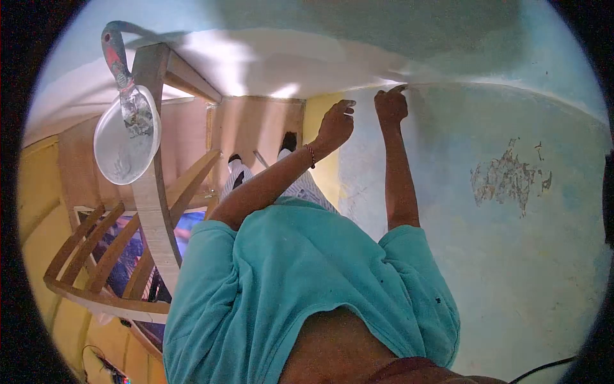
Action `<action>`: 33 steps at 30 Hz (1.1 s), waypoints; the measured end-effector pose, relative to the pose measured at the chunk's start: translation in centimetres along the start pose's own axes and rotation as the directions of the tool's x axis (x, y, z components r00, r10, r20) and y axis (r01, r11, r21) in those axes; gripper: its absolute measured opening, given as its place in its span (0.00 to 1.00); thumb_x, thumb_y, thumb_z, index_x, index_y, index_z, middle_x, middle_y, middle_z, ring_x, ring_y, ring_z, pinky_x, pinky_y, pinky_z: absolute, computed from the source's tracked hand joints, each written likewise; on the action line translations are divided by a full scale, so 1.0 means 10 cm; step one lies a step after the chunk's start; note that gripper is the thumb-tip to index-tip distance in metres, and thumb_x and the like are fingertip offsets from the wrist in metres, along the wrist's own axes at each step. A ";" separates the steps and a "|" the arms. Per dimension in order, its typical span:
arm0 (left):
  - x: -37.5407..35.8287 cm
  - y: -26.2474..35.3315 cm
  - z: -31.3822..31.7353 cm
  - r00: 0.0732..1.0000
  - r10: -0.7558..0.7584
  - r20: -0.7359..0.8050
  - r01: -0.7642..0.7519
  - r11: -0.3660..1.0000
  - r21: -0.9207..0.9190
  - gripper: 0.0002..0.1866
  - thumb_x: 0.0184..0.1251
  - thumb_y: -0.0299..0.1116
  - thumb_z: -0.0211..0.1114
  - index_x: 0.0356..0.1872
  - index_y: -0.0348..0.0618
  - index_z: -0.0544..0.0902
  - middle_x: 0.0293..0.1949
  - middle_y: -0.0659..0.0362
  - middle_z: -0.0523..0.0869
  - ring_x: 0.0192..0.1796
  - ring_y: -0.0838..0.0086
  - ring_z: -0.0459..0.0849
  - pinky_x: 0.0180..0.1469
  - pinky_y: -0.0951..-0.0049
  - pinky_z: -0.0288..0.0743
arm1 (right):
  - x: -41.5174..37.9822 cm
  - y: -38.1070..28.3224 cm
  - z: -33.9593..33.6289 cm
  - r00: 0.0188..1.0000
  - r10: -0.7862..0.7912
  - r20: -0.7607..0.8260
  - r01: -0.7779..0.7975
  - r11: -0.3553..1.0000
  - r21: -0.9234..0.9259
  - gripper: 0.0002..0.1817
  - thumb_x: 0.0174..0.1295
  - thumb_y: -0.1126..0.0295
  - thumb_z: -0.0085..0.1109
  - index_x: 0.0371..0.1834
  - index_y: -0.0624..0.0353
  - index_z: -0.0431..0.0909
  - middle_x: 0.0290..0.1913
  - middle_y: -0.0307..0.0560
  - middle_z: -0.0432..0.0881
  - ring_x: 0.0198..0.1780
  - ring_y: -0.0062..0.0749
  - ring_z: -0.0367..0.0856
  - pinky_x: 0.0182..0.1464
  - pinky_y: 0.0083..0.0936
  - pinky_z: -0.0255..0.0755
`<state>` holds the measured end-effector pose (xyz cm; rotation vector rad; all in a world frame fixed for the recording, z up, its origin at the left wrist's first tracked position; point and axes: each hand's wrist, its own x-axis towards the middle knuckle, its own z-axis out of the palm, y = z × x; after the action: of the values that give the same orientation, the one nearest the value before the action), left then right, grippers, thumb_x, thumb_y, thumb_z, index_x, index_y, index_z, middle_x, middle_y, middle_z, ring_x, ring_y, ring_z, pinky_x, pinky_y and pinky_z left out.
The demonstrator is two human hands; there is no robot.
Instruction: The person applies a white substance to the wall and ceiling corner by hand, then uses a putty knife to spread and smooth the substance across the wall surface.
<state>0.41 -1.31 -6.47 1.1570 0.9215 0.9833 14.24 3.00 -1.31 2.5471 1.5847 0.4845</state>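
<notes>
My left hand (335, 126) is raised beside the wall corner, its fingers loosely bent and apart, with pale smears on the fingertips. I see nothing held in it. A bracelet (311, 156) circles that wrist. Against the seam (441, 84) of the pale blue wall, my right hand (391, 106) has its index finger stretched out along the join; the other fingers are curled and no tool shows. To the left, a white plastic tub (118, 153) rests by the top of a wooden post. A putty knife (131, 96) with a dark and red handle leans in it, its blade coated with grey paste.
A peeled patch (511, 176) marks the blue wall (448, 256) on the right. On the left stands a slatted wooden frame (160, 211) near my body. My feet (288, 142) are far below on a brownish surface (256, 121). A black cable (543, 368) runs at the lower right.
</notes>
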 end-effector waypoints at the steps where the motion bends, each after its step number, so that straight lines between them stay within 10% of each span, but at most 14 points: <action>1: -0.01 0.05 0.00 0.999 0.042 0.007 -0.042 0.999 0.035 0.18 0.45 0.18 0.50 0.43 0.37 0.70 0.35 0.52 0.77 0.40 0.64 0.76 0.44 0.68 0.70 | 0.03 -0.05 -0.15 1.000 0.019 0.000 -0.019 1.000 0.006 0.33 0.44 0.61 0.51 0.49 0.79 0.61 0.21 0.54 0.77 0.22 0.38 0.78 0.21 0.33 0.73; 13: -0.01 0.10 0.06 0.999 0.033 0.029 -0.035 0.998 0.043 0.18 0.45 0.19 0.49 0.42 0.37 0.70 0.36 0.51 0.77 0.41 0.64 0.76 0.44 0.68 0.70 | -0.09 -0.11 -0.32 0.999 -0.038 -0.006 0.037 0.993 -0.112 0.36 0.43 0.62 0.50 0.51 0.82 0.57 0.16 0.44 0.75 0.17 0.29 0.75 0.16 0.27 0.69; 17: 0.00 0.17 0.14 0.996 0.074 0.051 -0.075 0.997 0.033 0.18 0.46 0.19 0.49 0.42 0.38 0.71 0.35 0.52 0.77 0.41 0.65 0.76 0.44 0.69 0.70 | 0.00 0.11 -0.22 0.957 -0.220 -0.187 0.101 0.862 -0.496 0.37 0.42 0.64 0.50 0.52 0.84 0.54 0.12 0.36 0.68 0.12 0.22 0.67 0.11 0.24 0.59; 33: -0.07 0.17 0.01 0.994 0.092 0.060 -0.094 0.995 0.045 0.18 0.46 0.20 0.50 0.43 0.40 0.71 0.36 0.53 0.77 0.40 0.65 0.76 0.43 0.70 0.70 | 0.13 0.03 0.14 0.976 -0.072 0.206 0.083 0.995 -0.048 0.39 0.41 0.64 0.51 0.53 0.84 0.52 0.18 0.46 0.76 0.18 0.29 0.75 0.16 0.31 0.66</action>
<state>0.03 -1.84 -4.73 1.2717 0.8552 1.0022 15.50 4.10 -2.29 2.3949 1.5665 0.2457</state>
